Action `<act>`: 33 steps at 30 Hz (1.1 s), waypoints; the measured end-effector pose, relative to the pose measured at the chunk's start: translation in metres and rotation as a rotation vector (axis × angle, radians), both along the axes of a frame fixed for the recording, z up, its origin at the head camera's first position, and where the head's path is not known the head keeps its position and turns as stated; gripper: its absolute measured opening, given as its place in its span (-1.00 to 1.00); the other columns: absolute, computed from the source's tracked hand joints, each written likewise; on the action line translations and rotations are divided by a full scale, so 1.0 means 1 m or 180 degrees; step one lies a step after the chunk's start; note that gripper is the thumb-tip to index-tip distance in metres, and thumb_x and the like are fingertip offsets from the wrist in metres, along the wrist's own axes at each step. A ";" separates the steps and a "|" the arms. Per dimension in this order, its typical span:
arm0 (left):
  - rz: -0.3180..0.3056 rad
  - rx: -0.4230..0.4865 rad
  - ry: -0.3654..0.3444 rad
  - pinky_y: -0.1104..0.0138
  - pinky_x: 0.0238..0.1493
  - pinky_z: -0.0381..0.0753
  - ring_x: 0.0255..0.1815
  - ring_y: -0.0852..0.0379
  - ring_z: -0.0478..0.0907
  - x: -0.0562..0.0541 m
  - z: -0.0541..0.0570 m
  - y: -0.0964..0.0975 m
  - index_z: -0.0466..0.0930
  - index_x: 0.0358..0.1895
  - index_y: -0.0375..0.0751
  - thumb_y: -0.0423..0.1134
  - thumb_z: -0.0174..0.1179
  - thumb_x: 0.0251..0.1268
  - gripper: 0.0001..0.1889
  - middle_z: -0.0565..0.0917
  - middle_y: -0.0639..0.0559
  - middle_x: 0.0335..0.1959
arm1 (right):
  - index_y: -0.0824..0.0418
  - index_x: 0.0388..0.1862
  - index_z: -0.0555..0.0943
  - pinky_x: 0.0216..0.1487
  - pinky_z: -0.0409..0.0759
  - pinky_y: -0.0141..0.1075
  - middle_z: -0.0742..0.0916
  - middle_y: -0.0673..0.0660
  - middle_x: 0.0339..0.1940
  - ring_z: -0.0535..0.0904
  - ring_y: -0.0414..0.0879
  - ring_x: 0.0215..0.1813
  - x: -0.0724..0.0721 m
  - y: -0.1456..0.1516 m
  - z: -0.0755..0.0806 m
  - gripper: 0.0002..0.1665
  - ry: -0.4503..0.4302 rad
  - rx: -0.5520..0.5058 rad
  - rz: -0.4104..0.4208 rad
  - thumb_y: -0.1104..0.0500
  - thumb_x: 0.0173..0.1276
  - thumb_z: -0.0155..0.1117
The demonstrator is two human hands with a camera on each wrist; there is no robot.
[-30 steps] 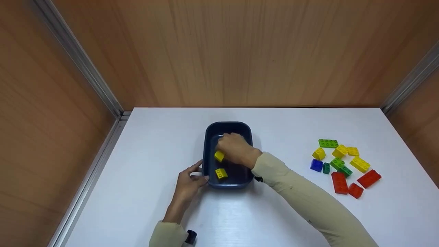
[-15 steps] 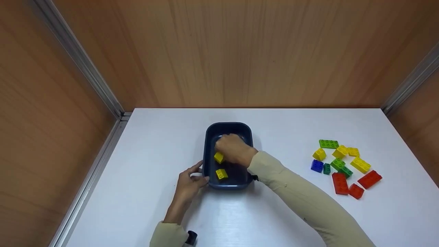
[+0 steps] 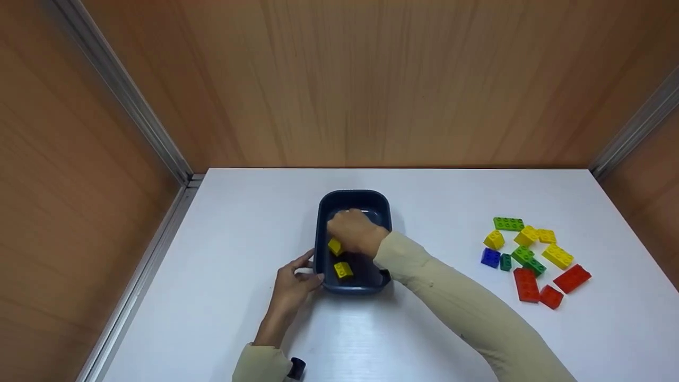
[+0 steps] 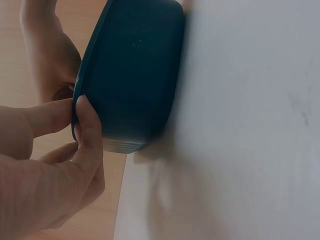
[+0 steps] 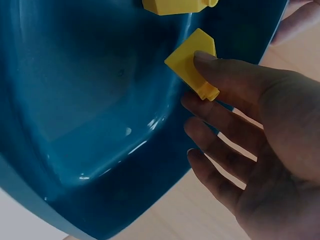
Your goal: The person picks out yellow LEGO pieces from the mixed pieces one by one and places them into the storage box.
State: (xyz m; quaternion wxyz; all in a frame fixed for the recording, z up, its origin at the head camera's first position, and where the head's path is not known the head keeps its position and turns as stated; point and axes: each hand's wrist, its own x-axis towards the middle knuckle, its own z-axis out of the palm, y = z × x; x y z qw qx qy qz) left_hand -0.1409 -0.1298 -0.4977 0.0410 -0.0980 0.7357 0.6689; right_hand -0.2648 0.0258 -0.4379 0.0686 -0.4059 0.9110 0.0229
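Observation:
A dark blue plastic tub [image 3: 354, 290] stands on the white table. My left hand [image 3: 290, 287] pinches its rim at the near left side, which the left wrist view shows with thumb and fingers on the tub wall [image 4: 135, 65]. Inside the tub, my right hand [image 3: 354, 231] pinches a yellow toy brick [image 5: 191, 59] with a slanted side between thumb and fingers. The same brick is partly covered by the hand in the head view. A second yellow brick [image 3: 343, 270] lies on the tub's floor, nearer the front.
Several loose toy bricks lie to the right: a light green brick [image 3: 508, 223], a blue brick [image 3: 490, 258], a long yellow brick [image 3: 557, 255] and a red brick [image 3: 525, 285] among them. A wooden panel [image 3: 345, 85] rises behind the table.
My right hand has shifted slightly left and nearer within the tub, along with the yellow brick it holds. The left hand stays at the rim.

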 end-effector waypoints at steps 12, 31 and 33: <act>0.0007 0.0033 0.0003 0.26 -0.07 0.80 -0.15 0.09 0.67 -0.001 -0.002 0.000 0.44 0.50 -0.38 -0.59 0.28 0.30 -0.34 0.47 -0.31 0.10 | 0.16 0.07 0.81 0.25 0.71 -0.07 0.83 0.14 0.03 0.73 0.01 0.01 -0.006 -0.004 -0.008 -0.71 -0.0153 -0.0010 -0.0172 0.27 0.39 0.50; -0.0031 0.0068 0.0023 0.26 -0.08 0.80 -0.15 0.08 0.71 -0.002 -0.002 -0.001 0.42 0.52 -0.38 -0.59 0.26 0.30 -0.33 0.49 -0.33 0.10 | 0.16 0.12 0.76 0.25 0.71 -0.08 0.82 0.16 0.03 0.73 0.03 0.06 -0.002 -0.008 -0.013 -0.68 -0.0210 0.0176 -0.0285 0.29 0.41 0.47; -0.0045 0.0057 0.0034 0.23 -0.07 0.80 -0.14 0.07 0.71 -0.002 -0.002 -0.001 0.41 0.52 -0.39 -0.58 0.27 0.31 -0.33 0.48 -0.34 0.11 | 0.15 0.13 0.76 0.26 0.71 -0.07 0.81 0.16 0.04 0.74 0.03 0.08 -0.002 -0.007 -0.014 -0.67 -0.0205 0.0185 -0.0297 0.29 0.40 0.47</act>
